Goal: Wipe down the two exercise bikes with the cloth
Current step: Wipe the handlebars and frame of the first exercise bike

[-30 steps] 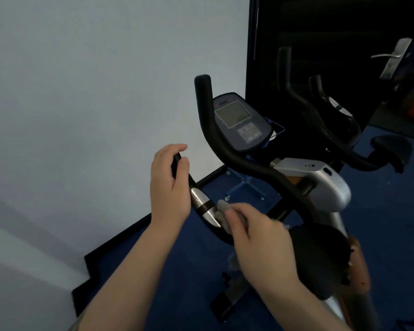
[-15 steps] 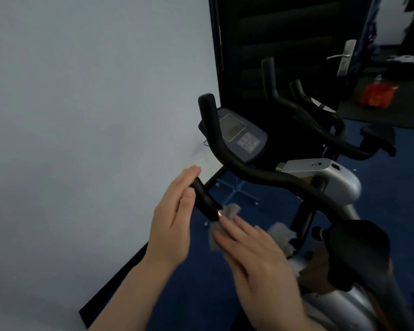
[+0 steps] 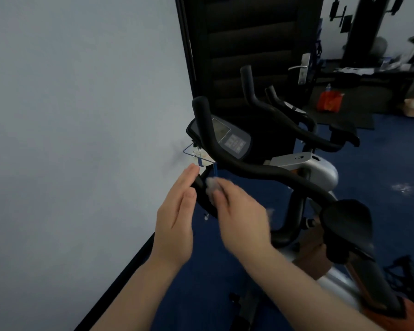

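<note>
Soft cloth (image 3: 212, 185) bunches in my right hand (image 3: 239, 213), rubbing the grip (image 3: 202, 191); left hand (image 3: 177, 216) open, steadying.

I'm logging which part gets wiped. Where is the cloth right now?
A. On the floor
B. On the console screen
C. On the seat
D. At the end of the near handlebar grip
D: the right hand presses the cloth against the near handlebar grip, beside the left hand.
</note>
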`<state>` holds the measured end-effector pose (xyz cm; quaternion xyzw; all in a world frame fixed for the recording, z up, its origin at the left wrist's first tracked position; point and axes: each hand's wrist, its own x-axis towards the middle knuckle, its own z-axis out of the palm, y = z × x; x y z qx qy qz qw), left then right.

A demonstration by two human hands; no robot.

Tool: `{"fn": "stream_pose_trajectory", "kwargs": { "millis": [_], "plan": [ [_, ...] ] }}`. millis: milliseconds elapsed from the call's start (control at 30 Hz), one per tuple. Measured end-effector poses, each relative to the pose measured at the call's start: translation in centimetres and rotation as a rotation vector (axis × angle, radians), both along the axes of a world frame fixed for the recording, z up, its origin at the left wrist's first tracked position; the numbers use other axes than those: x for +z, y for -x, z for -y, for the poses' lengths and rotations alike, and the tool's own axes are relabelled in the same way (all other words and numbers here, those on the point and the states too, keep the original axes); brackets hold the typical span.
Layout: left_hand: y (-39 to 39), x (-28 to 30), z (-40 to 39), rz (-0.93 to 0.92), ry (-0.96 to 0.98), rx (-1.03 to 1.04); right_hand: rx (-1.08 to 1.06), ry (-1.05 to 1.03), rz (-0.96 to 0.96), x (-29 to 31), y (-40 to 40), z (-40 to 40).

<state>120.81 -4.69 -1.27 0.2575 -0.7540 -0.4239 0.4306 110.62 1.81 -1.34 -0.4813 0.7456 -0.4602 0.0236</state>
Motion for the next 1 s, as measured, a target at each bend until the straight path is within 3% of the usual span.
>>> {"fn": "stream_pose_trajectory", "kwargs": {
  "millis": [100, 233, 300, 433, 533, 700, 833, 1000],
  "plan": [
    [0.3, -0.3, -0.6, -0.029, -0.029, -0.010, -0.061, 0.050, 0.049, 0.8, -1.5, 2.6],
    [0.8, -1.0, -0.6, -0.049, 0.037, 0.046, 0.012, 0.123, -0.238, -2.6, -0.8, -1.6],
    [1.3, -1.2, -0.4, -0.052, 0.095, 0.100, 0.009, 0.129, -0.275, -4.9, 1.2, -4.0],
    [2.2, -1.7, -0.4, -0.130, 0.149, 0.157, -0.163, 0.104, -0.122, -6.2, 5.6, -5.9],
    [2.4, -2.1, -0.4, -0.168, 0.135, 0.188, -0.303, 0.090, 0.085, -5.9, 5.9, -5.1],
    [2.6, -2.5, -0.4, -0.188, 0.148, 0.215, -0.349, 0.136, 0.495, -6.0, 3.1, -5.2],
    [2.7, -2.7, -0.3, -0.187, 0.148, 0.215, -0.439, 0.189, 0.673, -4.7, 5.8, -3.6],
    [2.4, -2.9, 0.0, -0.170, 0.169, 0.203, -0.409, 0.235, 0.775, -6.3, 1.9, -4.9]
  ]
}}
